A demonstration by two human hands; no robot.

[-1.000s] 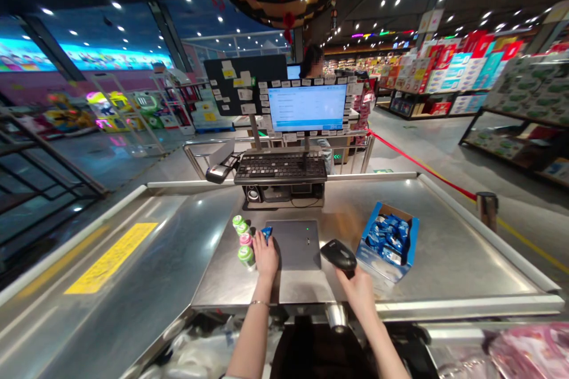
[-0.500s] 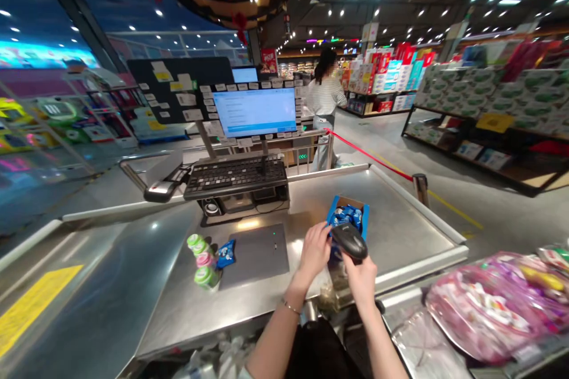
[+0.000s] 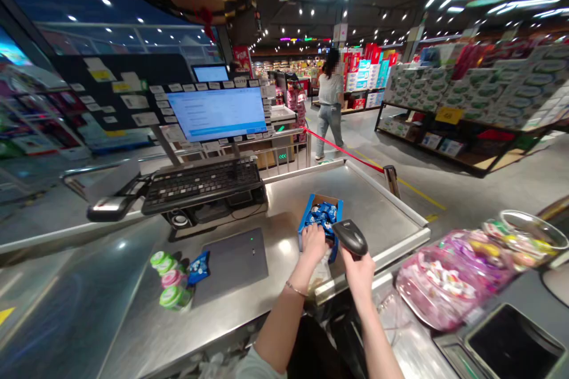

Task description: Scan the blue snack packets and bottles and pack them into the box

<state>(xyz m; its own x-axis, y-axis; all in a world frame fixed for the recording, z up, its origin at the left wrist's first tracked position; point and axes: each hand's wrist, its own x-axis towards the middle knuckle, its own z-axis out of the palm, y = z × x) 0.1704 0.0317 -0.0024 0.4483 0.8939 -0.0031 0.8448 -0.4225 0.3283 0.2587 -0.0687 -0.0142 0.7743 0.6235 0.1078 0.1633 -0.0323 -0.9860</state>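
Note:
My left hand (image 3: 313, 243) rests at the near edge of an open cardboard box (image 3: 320, 226) with blue trim, its fingers among the blue foil packets inside. I cannot tell if it grips one. My right hand (image 3: 358, 273) is shut around the grip of a black handheld barcode scanner (image 3: 351, 237), whose head points up and to the left beside the box. One blue packet (image 3: 198, 267) lies on the steel counter (image 3: 275, 320) next to a cluster of green and pink cans (image 3: 171, 281). Both lie left of a grey scanning pad (image 3: 233, 266).
A black keyboard (image 3: 202, 185) and a monitor (image 3: 217, 113) stand behind the pad. To the right lie a pink plastic bag of sweets (image 3: 451, 278) and a glass bowl (image 3: 527, 237). A red rope (image 3: 342, 151) runs beyond the counter, and a person (image 3: 330, 106) walks among shelves.
My left hand has moved from the cans and pad to the box, leaving a blue packet on the counter. My right hand still holds the scanner. The view has turned right.

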